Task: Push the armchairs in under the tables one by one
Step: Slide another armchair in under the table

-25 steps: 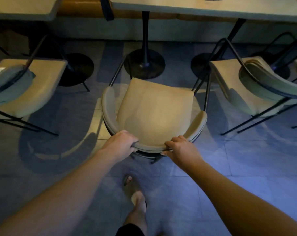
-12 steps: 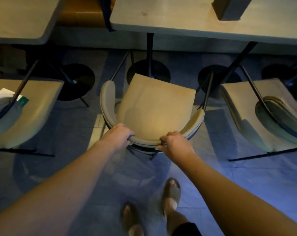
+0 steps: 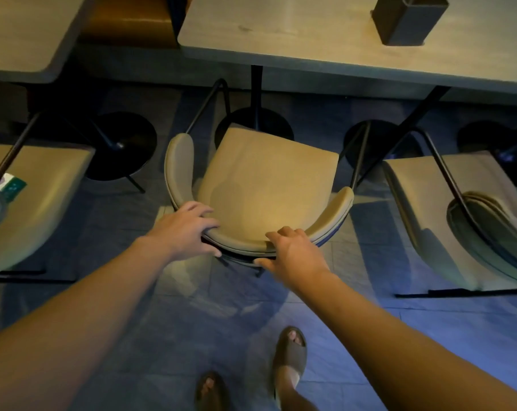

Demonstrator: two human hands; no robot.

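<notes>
A tiled floor (image 3: 429, 336) fills the lower half of the view, dim and blue-tinted. Across twelve to two o'clock runs the long table (image 3: 310, 40), its far side cut off by the top edge; a second table (image 3: 23, 34) sits at ten o'clock, showing only one corner. Between them a brown bench seat (image 3: 127, 22) is partly visible.

The middle armchair (image 3: 266, 185) stands at the centre, its seat front just short of the long table's near edge, over the round black base of the table's post (image 3: 255, 93). Its curved backrest faces the person. A left armchair (image 3: 38, 197) at nine o'clock is cut by the frame, with a green-and-white item (image 3: 9, 185) on it, too small to identify. A right armchair (image 3: 459, 221) at three o'clock is turned sideways, its far end out of view.

On the long table at one o'clock stands a dark box-shaped holder (image 3: 405, 20), top cropped.

The left hand (image 3: 186, 229) rests over the backrest's top edge, fingers spread and loosely bent, thumb beneath the rim. The right hand (image 3: 295, 250) lies on the backrest's rear edge, fingers relaxed across the top, thumb out to the side; neither looks clenched, though whether the thumbs press underneath is hard to make out.

Two sandalled feet (image 3: 290, 354) stand at six o'clock, the nearer one cropped.
</notes>
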